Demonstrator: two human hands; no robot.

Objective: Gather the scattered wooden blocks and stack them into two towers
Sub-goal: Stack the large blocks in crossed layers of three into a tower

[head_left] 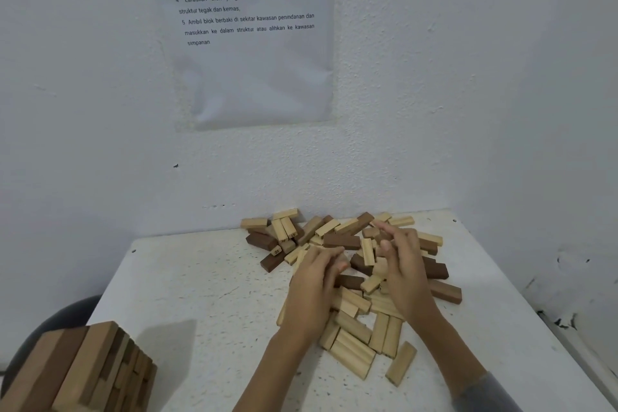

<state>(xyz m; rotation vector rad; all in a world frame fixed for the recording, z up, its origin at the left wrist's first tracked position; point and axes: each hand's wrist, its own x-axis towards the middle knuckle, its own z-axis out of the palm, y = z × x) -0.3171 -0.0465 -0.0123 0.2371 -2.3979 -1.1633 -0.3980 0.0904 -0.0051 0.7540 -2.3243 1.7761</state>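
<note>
The scattered wooden blocks (355,352) lie in a loose pile on the white table (200,278), with one finished tower (83,371) standing at about 8 o'clock from the pile, at the near left edge. Both hands are in the heap. The left hand (314,284) lies palm down with its fingers bent over pale blocks, and the right hand (403,266) stands edge-on at its 2 o'clock; blur hides whether either actually grips a block.

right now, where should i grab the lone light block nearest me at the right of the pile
Pinch the lone light block across its long sides at mid-length, from above: it lies flat, with bare table along both sides.
</note>
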